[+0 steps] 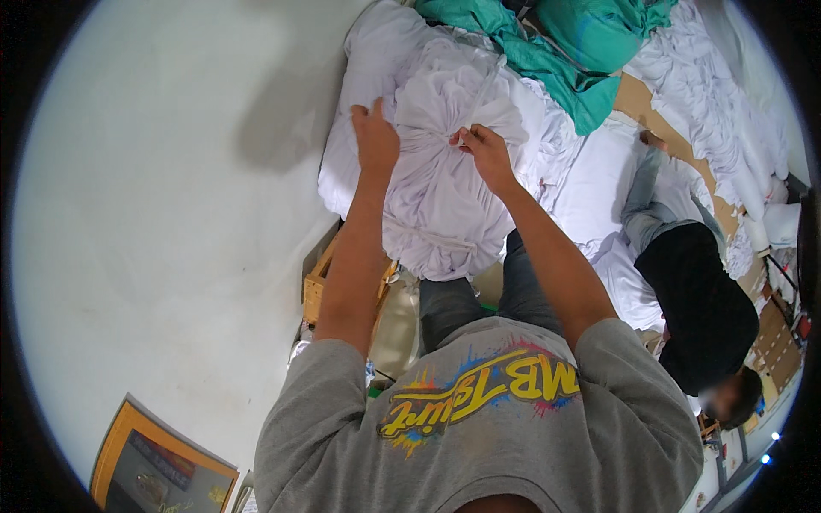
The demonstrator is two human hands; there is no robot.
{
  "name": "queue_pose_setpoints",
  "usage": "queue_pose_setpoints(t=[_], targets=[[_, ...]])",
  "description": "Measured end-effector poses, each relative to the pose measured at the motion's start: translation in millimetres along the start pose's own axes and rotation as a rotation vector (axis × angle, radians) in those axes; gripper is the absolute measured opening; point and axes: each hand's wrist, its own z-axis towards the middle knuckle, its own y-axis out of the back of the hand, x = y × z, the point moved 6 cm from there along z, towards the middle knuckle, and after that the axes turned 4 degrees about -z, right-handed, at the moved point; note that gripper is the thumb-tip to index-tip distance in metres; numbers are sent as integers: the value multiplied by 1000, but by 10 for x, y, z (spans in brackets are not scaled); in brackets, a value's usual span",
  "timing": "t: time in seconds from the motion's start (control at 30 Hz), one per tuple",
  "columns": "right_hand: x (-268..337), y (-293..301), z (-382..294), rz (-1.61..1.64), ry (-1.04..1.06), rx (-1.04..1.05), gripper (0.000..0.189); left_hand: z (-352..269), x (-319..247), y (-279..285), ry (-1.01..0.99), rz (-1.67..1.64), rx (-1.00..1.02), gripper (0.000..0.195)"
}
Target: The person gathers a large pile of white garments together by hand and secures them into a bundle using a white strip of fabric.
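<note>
A large bundle of white cloth [442,186] lies before me, its fabric gathered into creases toward the middle. My right hand [484,151] pinches a gathered bit of the white cloth there between thumb and fingers. Over the left side of the bundle is my left hand [375,138], with its fingers apart and nothing seen in them. A pale strip [436,238] runs across the bundle's lower part. More white cloth [378,45] bulges out behind and to the left of it.
Green woven sacks [590,38] lie at the top. On the right a person in a black shirt [705,301] bends over white cloth [593,179]. A wooden frame [314,298] stands below my left forearm. The white wall [160,192] rises along the left.
</note>
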Motion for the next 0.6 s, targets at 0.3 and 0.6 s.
queue_pose_setpoints(t=[0.3,0.6], targets=[[-128,2,-65,158,-117,62,21,-175,52,-533,543,23,332,51],[24,-145,150,-168,179,-5,31,-20,489,-873,703,-1308,1,23]])
